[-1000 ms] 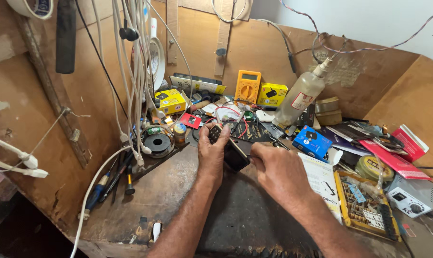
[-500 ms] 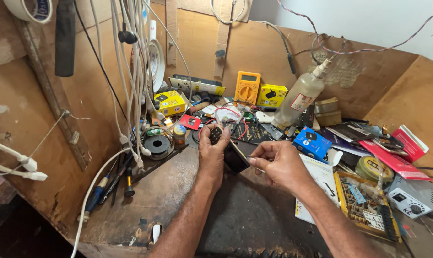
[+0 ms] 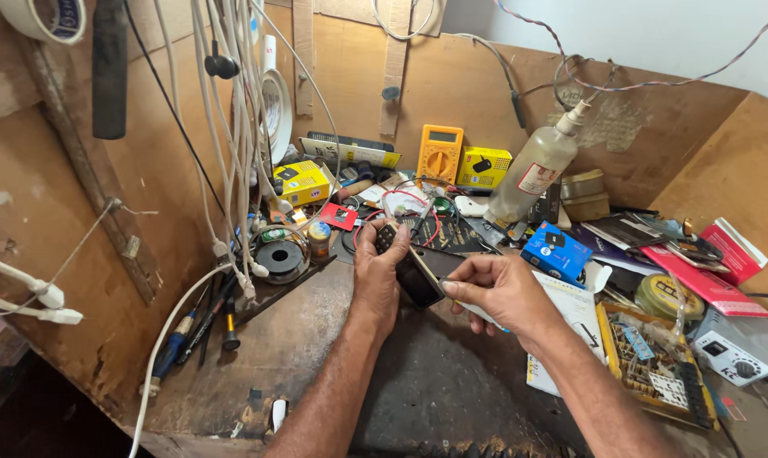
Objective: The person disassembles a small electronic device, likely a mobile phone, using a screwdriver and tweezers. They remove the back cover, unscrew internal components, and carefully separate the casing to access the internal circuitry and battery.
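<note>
An electronics repair workshop: a yellow multimeter leans against the plywood back wall, a solder spool lower left of it, a circuit board far right, cables hanging left.

Open desk lies only in front, bare dark patch beneath both forearms. Left side hemmed by hanging cables and screwdrivers. Behind the hands: solder reel, meter, bottle, packed close. Right side blocked by blue box, papers, circuit board.
</note>
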